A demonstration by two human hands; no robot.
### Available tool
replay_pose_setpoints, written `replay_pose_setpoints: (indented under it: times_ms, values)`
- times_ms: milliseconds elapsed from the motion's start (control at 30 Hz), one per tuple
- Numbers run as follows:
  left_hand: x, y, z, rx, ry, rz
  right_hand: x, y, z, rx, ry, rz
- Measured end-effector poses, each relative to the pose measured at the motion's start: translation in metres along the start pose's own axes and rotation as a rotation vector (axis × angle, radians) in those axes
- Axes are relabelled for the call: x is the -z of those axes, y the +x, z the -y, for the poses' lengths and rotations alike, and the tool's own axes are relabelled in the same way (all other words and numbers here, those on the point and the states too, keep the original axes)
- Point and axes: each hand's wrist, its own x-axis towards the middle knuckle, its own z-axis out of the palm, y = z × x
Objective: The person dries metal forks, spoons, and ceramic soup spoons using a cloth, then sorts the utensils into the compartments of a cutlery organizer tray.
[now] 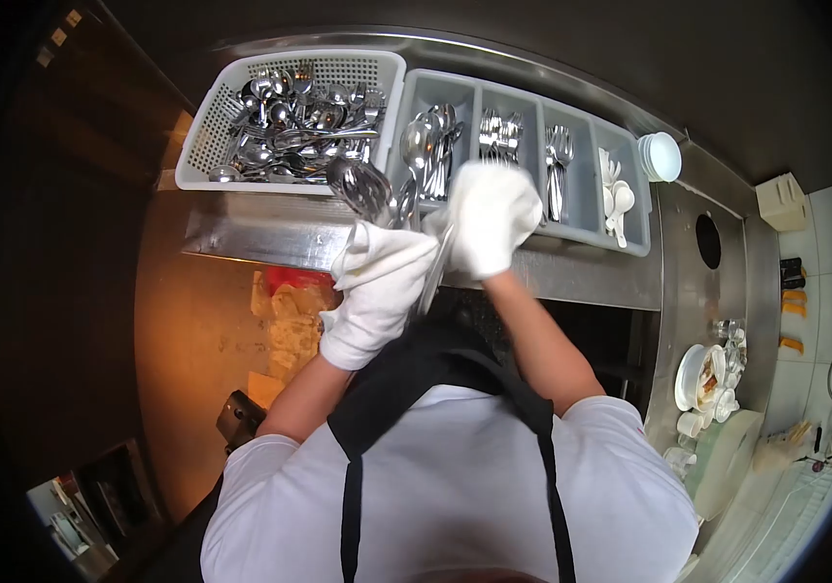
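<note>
My left hand (377, 291), in a white glove with what looks like loose white cloth about it, is closed around a bunch of spoons (361, 187). Their bowls point up and away from me, and metal handles (433, 272) stick out below, between my hands. My right hand (495, 219), also white-gloved, hovers at the near edge of the grey cutlery tray (576, 233). Motion blurs it and its fingers are hidden. In the tray, spoons (440, 146) fill the left compartment, forks (500, 131) and more forks (558, 155) the middle ones, and white spoons (618, 199) the right one.
A white perforated basket (204, 146) heaped with mixed cutlery (289, 126) stands left of the tray. Stacked white bowls (662, 157) sit at its right. Farther right are a round hole (708, 241) in the steel counter and used dishes (697, 377).
</note>
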Motion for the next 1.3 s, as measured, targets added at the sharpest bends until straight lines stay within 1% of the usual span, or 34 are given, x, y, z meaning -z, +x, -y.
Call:
replay_pose_setpoints:
  times_ms: [33, 67, 100, 133, 167, 200, 233, 267, 333, 400, 433, 500, 533, 567, 600, 633, 667, 700, 733, 800, 867, 900, 933, 967, 1000, 1033, 1100, 1133, 1167, 1233, 1300]
  values:
    - [0.005, 0.004, 0.000, 0.035, 0.080, 0.044, -0.008, -0.008, 0.011, 0.126, -0.094, -0.217]
    - [0.007, 0.011, -0.002, -0.207, 0.312, 0.087, 0.003, -0.007, 0.027, 0.044, -0.032, -0.095]
    - [0.010, 0.009, -0.015, -0.314, 0.389, 0.062, 0.008, -0.005, 0.034, -0.038, 0.026, 0.028]
    - [0.014, 0.004, -0.030, -0.413, 0.466, 0.036, 0.007, 0.004, 0.027, -0.083, 0.160, -0.050]
    - [0.017, 0.001, -0.036, -0.320, 0.361, 0.063, 0.002, 0.016, 0.016, -0.139, 0.301, -0.125]
    - [0.021, -0.002, -0.043, -0.226, 0.256, 0.080, 0.013, 0.026, 0.017, -0.257, 0.499, -0.143]
    - [0.021, -0.006, -0.038, -0.056, 0.050, 0.066, 0.024, 0.037, 0.019, -0.374, 0.699, -0.186]
    - [0.020, -0.006, -0.031, 0.111, -0.158, 0.049, 0.008, 0.045, 0.004, -0.288, 0.543, -0.277]
    - [0.024, -0.004, 0.008, 0.084, -0.428, 0.223, 0.029, 0.053, 0.006, -0.173, 0.353, -0.333]
    - [0.014, -0.015, 0.000, 0.174, -0.236, 0.068, 0.024, 0.050, 0.007, -0.235, 0.520, -0.284]
    - [0.016, -0.005, 0.001, 0.068, -0.144, 0.140, 0.019, 0.046, 0.009, -0.270, 0.608, -0.257]
    - [0.016, 0.008, -0.009, 0.115, -0.295, 0.110, 0.000, 0.033, 0.026, -0.218, 0.138, -0.004]
    - [0.016, 0.014, -0.013, 0.136, -0.371, 0.099, 0.000, 0.025, 0.031, -0.182, 0.195, 0.113]
    - [0.018, 0.022, -0.012, -0.211, 0.136, -0.094, 0.006, 0.018, 0.039, -0.150, 0.253, 0.232]
    - [0.019, 0.024, -0.017, -0.188, 0.094, -0.086, 0.025, 0.017, 0.048, -0.107, 0.606, 0.345]
    - [0.020, 0.024, -0.024, -0.162, 0.051, -0.077, -0.018, 0.008, 0.029, -0.184, 0.736, 0.211]
    - [0.020, 0.022, -0.030, -0.132, 0.008, -0.068, -0.002, 0.018, 0.022, 0.225, 0.269, 0.241]
    - [0.019, 0.022, -0.030, -0.006, -0.198, -0.025, 0.012, 0.030, 0.021, 0.144, 0.451, 0.362]
    - [0.019, 0.021, -0.030, 0.126, -0.401, -0.009, 0.022, 0.035, 0.025, 0.166, 0.495, 0.352]
    - [0.024, 0.021, -0.026, 0.183, -0.446, 0.039, 0.043, 0.044, 0.034, 0.212, 0.582, 0.335]
    - [0.026, 0.017, -0.026, 0.241, -0.477, 0.094, 0.061, 0.056, 0.040, 0.805, -0.602, 0.546]
    - [0.026, 0.010, -0.029, 0.273, -0.482, 0.131, 0.053, 0.064, 0.042, 0.395, -0.223, 0.561]
    - [0.028, 0.006, -0.030, 0.307, -0.488, 0.168, 0.029, 0.062, 0.028, 0.292, 0.045, 0.388]
    - [0.032, 0.007, -0.012, 0.325, -0.578, 0.332, -0.009, 0.052, 0.008, 0.183, 0.309, 0.210]
    - [0.031, 0.004, -0.017, 0.179, -0.350, 0.329, -0.002, 0.048, 0.012, -0.059, 0.685, 0.128]
    - [0.030, -0.003, -0.026, 0.034, -0.120, 0.323, 0.006, 0.044, 0.017, -0.264, 1.080, -0.045]
    - [0.030, -0.009, -0.043, -0.039, 0.220, 0.306, -0.007, 0.044, -0.002, -0.141, 0.672, -0.083]
    - [0.029, -0.006, -0.044, -0.145, 0.323, 0.313, -0.015, 0.043, -0.011, -0.079, 0.465, -0.100]
    - [0.028, -0.002, -0.044, -0.252, 0.426, 0.317, 0.011, 0.043, 0.011, -0.359, 0.372, 0.075]
    - [0.026, 0.005, -0.036, -0.283, 0.437, 0.243, -0.043, 0.005, 0.008, -0.015, 0.279, -0.101]
    - [0.026, 0.008, -0.015, -0.016, 0.107, 0.168, -0.008, 0.010, 0.022, 0.176, 0.415, 0.121]
